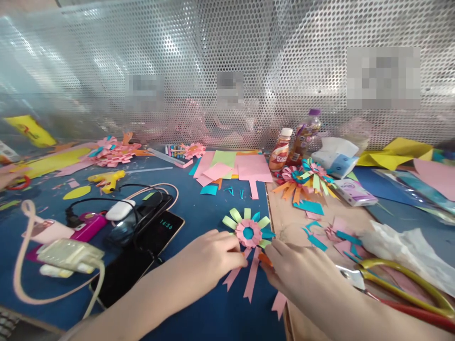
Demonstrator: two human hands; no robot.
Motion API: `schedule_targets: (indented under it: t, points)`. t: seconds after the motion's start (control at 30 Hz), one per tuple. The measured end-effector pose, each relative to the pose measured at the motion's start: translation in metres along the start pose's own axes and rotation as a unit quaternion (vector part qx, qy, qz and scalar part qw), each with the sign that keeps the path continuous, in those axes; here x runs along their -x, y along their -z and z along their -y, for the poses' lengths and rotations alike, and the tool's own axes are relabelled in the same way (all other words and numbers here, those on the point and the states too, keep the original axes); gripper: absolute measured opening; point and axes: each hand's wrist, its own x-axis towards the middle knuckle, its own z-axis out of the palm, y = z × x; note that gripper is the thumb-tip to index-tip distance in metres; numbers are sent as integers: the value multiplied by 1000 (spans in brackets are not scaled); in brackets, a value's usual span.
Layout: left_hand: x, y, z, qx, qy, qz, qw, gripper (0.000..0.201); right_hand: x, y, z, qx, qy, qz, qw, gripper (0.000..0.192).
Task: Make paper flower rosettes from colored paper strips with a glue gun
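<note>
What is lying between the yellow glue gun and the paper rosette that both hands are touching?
In the head view, between the glue gun and the rosette lie black cables, a white earbud case and a phone.

Blue table (213,208); paper rosette (249,232), phone (161,232), glue gun (106,180) on it

A craft workbench — cut coloured paper (227,166), glue gun (106,180) (yellow), perforated metal screen (227,57) behind
</note>
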Motion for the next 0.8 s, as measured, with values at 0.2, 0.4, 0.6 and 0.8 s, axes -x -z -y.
schedule_targets:
  t: [0.2, 0.4, 0.6, 0.8]
  points:
    - [1, -6, 2, -32, -7, -86, 996, 24, 5, -4, -4, -13, 20, -48, 999, 14]
    - [1, -25, 11, -38, 5, -157, 987, 23, 22, -5, -18, -113, 139, 0, 984, 16]
    - [0, -32, 13, -59, 1, -189, 980, 27, 25, -9, -17, -166, 141, -5, 976, 28]
    - [1, -31, 14, -75, 6, -176, 981, 28, 23, -11, -17, -132, 140, -19, 981, 30]
